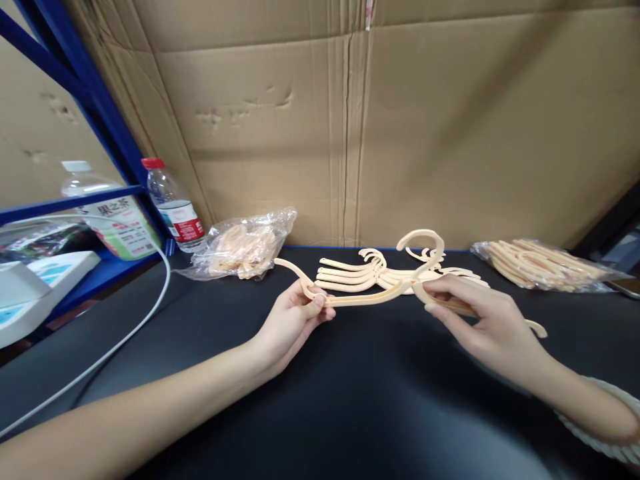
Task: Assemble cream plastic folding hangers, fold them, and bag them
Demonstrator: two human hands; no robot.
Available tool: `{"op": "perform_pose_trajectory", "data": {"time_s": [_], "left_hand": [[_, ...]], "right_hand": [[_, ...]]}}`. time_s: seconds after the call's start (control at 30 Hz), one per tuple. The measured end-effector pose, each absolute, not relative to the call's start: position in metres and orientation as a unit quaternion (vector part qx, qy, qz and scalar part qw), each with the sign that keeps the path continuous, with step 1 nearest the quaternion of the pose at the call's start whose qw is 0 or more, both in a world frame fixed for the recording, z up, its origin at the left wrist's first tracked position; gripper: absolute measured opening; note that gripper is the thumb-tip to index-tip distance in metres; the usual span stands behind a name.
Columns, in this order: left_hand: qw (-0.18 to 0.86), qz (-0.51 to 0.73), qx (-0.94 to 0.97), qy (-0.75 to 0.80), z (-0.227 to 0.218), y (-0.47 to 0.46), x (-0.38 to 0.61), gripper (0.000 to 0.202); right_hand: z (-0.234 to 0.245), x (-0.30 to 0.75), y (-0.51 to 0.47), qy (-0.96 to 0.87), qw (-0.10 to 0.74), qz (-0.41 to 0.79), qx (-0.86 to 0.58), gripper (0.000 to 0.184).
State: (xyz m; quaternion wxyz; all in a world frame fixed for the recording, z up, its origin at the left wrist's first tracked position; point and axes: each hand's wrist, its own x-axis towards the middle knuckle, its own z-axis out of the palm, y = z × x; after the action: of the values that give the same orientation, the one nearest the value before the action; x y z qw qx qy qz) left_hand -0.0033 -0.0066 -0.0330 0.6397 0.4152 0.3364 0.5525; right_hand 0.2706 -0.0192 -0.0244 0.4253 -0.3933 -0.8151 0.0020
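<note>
A cream plastic clothes hanger [373, 298] is held level above the dark table, its curved hook pointing up. My left hand [289, 319] pinches its left arm near a bend, thumb on the near side. My right hand [481, 325] grips the right arm close to the middle, and the tip of that arm sticks out beyond my fingers. Just behind lie several similar hangers [345, 272] in a row on the table, partly hidden by the held one and my right hand.
Clear plastic bags of cream parts lie at the back left [245, 247] and back right [545, 265]. A red-capped bottle [175, 207] stands by the blue frame [95, 107]. A white cable [145, 320] crosses the table's left side. Cardboard [260, 133] walls the back.
</note>
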Motion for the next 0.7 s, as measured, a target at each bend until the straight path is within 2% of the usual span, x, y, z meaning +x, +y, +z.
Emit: {"op": "perform_pose_trajectory", "data": {"time_s": [0.27, 0.4, 0.47, 0.53, 0.57, 0.63, 0.7], "left_hand": [[0.651, 0.537, 0.401, 0.357, -0.031, -0.010, -0.005, 0.021], [0.603, 0.485, 0.478, 0.417, -0.030, -0.017, -0.002, 0.013], [0.514, 0.409, 0.628, 0.416, -0.029, -0.027, 0.001, 0.011], [0.359, 0.298, 0.820, 0.331, -0.027, -0.041, 0.003, 0.003], [0.275, 0.247, 0.891, 0.263, -0.025, -0.048, 0.004, 0.007], [0.136, 0.189, 0.959, 0.159, -0.022, -0.059, 0.006, 0.016], [0.054, 0.177, 0.973, 0.137, -0.019, -0.065, 0.005, 0.021]], "right_hand": [[-0.030, 0.272, -0.014, -0.756, 0.469, 0.102, -0.444, 0.023], [-0.029, 0.272, -0.014, -0.734, 0.481, 0.140, -0.460, 0.027], [-0.027, 0.271, -0.014, -0.733, 0.478, 0.143, -0.463, 0.027], [-0.026, 0.271, -0.015, -0.740, 0.470, 0.138, -0.460, 0.026], [-0.026, 0.270, -0.015, -0.749, 0.463, 0.132, -0.456, 0.025], [-0.028, 0.268, -0.016, -0.773, 0.437, 0.117, -0.445, 0.023], [-0.030, 0.266, -0.016, -0.798, 0.401, 0.118, -0.435, 0.021]]}}
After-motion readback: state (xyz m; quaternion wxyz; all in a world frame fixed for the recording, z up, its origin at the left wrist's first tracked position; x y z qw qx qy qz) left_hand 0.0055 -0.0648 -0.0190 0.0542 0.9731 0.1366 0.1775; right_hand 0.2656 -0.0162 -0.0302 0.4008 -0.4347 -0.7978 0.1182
